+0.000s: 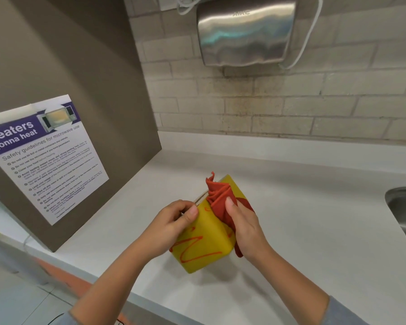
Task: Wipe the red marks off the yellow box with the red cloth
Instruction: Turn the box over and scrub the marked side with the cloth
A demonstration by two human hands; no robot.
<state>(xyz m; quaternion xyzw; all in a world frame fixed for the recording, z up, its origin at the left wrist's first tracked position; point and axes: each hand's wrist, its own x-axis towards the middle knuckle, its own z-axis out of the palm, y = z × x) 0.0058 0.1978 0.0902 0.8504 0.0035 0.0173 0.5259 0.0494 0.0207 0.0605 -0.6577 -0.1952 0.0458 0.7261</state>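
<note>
Nearest to us, two bare forearms reach forward from the bottom of the view over a white counter (291,219). Our left hand (171,227) is closed on the upper left edge of the yellow box (206,245), thumb on the near face, fingers curled out of sight behind it. The box is tilted and appears to be lifted just above the counter, its shadow falling below it.

Our right hand (245,227) is clenched around the red cloth (220,198), pressing the bunched fabric against the upper right part of the box; a tail of cloth hangs below the hand.

A large red zigzag (192,248) runs across the lower near face, untouched, and smaller red marks (208,209) sit higher up beside the cloth. We judge the wiping as barely begun: most of the ink we can see is left to clear. The faces hidden by hands and cloth cannot be judged.

Farther off, the rim of a metal sink (402,207) shows at the right edge. To the left stands a grey cabinet side bearing a microwave safety poster (42,158). On the tiled wall beyond hangs a steel hand dryer (244,31).
</note>
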